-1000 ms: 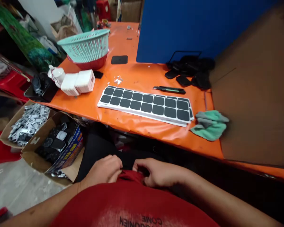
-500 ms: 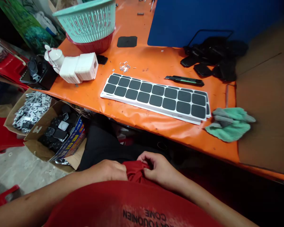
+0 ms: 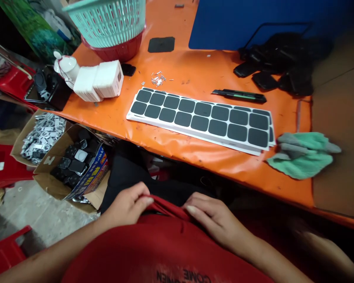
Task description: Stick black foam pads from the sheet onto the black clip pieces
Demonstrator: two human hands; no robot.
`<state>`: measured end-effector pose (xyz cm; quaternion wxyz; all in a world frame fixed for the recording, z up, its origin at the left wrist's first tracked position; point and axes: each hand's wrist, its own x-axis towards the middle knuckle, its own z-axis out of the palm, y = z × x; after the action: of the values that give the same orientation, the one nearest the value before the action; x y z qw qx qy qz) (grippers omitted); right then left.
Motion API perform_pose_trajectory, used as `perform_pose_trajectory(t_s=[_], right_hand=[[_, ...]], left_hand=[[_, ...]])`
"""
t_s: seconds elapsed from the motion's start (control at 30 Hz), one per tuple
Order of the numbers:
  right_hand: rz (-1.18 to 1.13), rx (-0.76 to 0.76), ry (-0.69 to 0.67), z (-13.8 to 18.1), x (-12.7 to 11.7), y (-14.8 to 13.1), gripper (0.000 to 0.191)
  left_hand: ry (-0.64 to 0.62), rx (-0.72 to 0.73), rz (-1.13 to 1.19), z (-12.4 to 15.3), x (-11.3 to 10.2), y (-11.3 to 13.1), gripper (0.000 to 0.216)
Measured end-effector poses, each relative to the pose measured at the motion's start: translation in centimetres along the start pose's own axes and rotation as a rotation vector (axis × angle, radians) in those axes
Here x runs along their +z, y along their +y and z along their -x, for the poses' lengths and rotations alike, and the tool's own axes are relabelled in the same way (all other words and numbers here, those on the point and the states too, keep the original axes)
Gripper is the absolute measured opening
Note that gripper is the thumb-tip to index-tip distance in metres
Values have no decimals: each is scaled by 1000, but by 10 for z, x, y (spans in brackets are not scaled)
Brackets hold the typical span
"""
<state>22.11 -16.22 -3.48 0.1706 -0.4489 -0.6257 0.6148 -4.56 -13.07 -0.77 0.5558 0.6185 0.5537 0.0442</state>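
Observation:
Both my hands are down at my lap, below the orange table's (image 3: 194, 74) front edge. My left hand (image 3: 128, 204) pinches the hem of my red shirt (image 3: 162, 243) between thumb and fingers. My right hand (image 3: 214, 218) has its fingers curled onto the same hem, a little to the right. On the table lies a white sheet of black rounded pads (image 3: 199, 118), untouched.
A teal basket in a red bowl (image 3: 110, 23), white blocks (image 3: 100, 80), a black-green knife (image 3: 238, 95), black parts (image 3: 280, 67) and a green glove (image 3: 303, 155) sit on the table. Cardboard boxes of metal parts (image 3: 41, 135) and black parts (image 3: 73, 163) stand on the floor at left.
The view tipped downward and nearer. My hands drew the shirt hem out flatter, left hand shifting left and right hand spreading along the hem.

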Motion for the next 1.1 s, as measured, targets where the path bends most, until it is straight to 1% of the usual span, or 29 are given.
perform_pose_trajectory(t_s=[0.07, 0.1, 0.13, 0.2, 0.27, 0.3, 0.37, 0.4, 0.43, 0.47, 0.5, 0.53, 0.57, 0.6, 0.63, 0.67, 0.7, 0.8, 0.87, 0.97, 1.03, 1.1], right_hand=[[-26, 20, -25, -2, -2, 7, 30], [14, 66, -17, -7, -2, 15, 27], [89, 130, 4, -13, -1, 24, 22], [295, 290, 102, -27, 0, 45, 17], [409, 354, 163, -38, 1, 59, 7], [437, 344, 198, -41, 2, 61, 7], [382, 232, 269, -38, 3, 55, 7], [303, 162, 268, -34, 5, 47, 8], [203, 97, 230, -30, 6, 38, 12], [104, 56, 156, -25, 7, 28, 16], [26, 39, 69, -21, 8, 19, 19], [-21, 48, -18, -18, 8, 11, 19], [-38, 63, -83, -17, 9, 5, 20], [-32, 82, -119, -17, 10, 0, 21], [-7, 105, -139, -18, 11, -3, 21], [36, 133, -154, -21, 12, -6, 22], [93, 163, -168, -23, 12, -9, 21], [226, 221, -172, -30, 12, -15, 21], [188, 211, -170, -31, 11, -19, 21], [54, 172, -160, -30, 11, -17, 24], [20, 156, -165, -29, 14, -11, 26], [19, 138, -162, -28, 17, -4, 24]], left_hand=[[52, -110, 16, -25, -3, -4, 23], [46, -124, -31, -41, -1, -9, 21], [30, -135, -133, -57, 3, -15, 19], [8, -150, -207, -86, 15, -31, 17], [-33, -146, -273, -105, 29, -43, 16], [-58, -136, -303, -108, 33, -46, 14], [-92, -99, -359, -103, 35, -45, 9], [-94, -79, -381, -97, 32, -40, 11], [-79, -46, -400, -88, 27, -33, 16], [-62, 4, -413, -78, 21, -25, 21], [-54, 67, -417, -68, 14, -16, 22], [-81, 173, -410, -58, 8, -7, 18], [-170, 259, -385, -49, 3, 1, 15], [-270, 309, -364, -41, 0, 8, 15], [-361, 328, -353, -35, -1, 13, 14], [-432, 308, -357, -31, -1, 16, 17], [-469, 268, -378, -28, 2, 17, 21], [-474, 148, -466, -30, 12, 17, 29], [-453, 104, -491, -33, 18, 17, 32], [-442, 47, -534, -36, 23, 19, 35], [-443, 26, -594, -34, 24, 20, 32], [-422, 45, -648, -31, 25, 19, 27]])
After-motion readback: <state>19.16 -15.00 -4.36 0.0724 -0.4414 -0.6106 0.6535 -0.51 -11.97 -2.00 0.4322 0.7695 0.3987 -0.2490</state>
